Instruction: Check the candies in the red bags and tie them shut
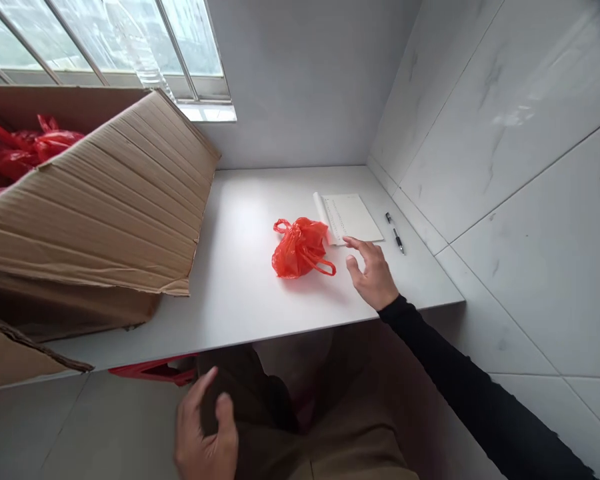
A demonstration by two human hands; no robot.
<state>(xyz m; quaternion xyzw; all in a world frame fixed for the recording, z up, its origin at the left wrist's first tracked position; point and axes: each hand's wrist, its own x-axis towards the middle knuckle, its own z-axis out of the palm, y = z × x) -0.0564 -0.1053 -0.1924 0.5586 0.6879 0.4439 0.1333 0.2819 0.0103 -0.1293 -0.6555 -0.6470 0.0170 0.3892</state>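
A small red plastic bag point(301, 248), knotted at the top, lies on the white table point(240, 293). My right hand point(373, 272) rests on the table just right of the bag, fingers spread and open, not touching it. Down by my lap, my left hand point(203, 437) hangs below the table's front edge with fingers loosely curled on my knee, holding nothing I can see.
A big open cardboard box point(105, 207) with more red bags point(27, 150) inside fills the table's left side. A notepad point(349, 217) and a pen point(395, 234) lie behind my right hand near the tiled wall point(505, 167). Something red point(153, 369) shows under the table.
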